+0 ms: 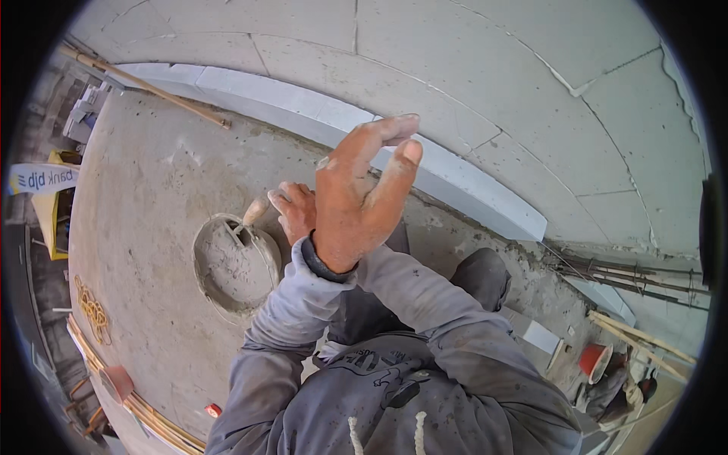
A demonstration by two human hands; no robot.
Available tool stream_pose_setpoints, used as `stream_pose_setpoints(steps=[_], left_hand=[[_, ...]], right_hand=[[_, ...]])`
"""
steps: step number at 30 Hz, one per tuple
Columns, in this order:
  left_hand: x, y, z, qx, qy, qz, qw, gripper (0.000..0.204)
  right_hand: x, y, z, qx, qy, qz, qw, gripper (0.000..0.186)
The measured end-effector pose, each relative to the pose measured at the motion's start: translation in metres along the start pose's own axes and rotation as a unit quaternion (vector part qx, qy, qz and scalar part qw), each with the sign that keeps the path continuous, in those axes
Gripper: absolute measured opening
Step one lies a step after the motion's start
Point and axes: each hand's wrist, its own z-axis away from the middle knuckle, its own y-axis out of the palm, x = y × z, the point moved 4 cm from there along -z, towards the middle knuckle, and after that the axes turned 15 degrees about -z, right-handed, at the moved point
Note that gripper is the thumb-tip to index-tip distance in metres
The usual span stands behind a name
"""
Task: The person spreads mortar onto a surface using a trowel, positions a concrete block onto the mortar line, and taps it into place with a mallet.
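Observation:
My forearms cross in front of my chest, in grey sleeves. Raised and closest to view is my left hand (362, 189), dusted with pale mortar; its thumb and bent fingers stand apart with nothing between them. Behind its wrist my right hand (296, 212) reaches out to the left, its fingers apart and partly hidden by the left hand. Just left of these fingertips, not touching, is the handle of a trowel (255, 211). The trowel rests in a round bucket (199, 262) of wet grey mortar (235, 265) on the concrete floor.
A block wall (425, 53) rises ahead, with a row of white blocks (296, 102) along its foot. A wooden pole (152, 89) leans at far left. Yellow rope (92, 309), a reddish bucket (116, 383) and poles lie left. Steel bars (637, 279) and a red bucket (594, 360) are right.

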Motion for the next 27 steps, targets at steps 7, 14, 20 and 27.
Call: stream_pose_setpoints(steps=[7, 14, 20, 27], left_hand=[[-0.060, 0.080, -0.048, 0.096, 0.184, -0.061, 0.976, 0.034], [-0.191, 0.205, -0.060, 0.022, 0.518, -0.050, 0.854, 0.028], [-0.230, 0.305, -0.071, -0.039, 0.622, -0.085, 0.777, 0.035], [-0.197, 0.381, -0.106, -0.223, 0.610, -0.340, 0.680, 0.050]], right_hand=[[0.008, -0.257, 0.096, -0.199, 0.158, 0.043, 0.966, 0.045], [-0.002, -0.451, 0.376, -0.546, 0.321, 0.253, 0.732, 0.037], [-0.088, -0.480, 0.562, -0.171, 0.718, 0.344, 0.580, 0.040], [-0.175, -0.491, 0.631, 0.129, 0.585, 0.416, 0.684, 0.054]])
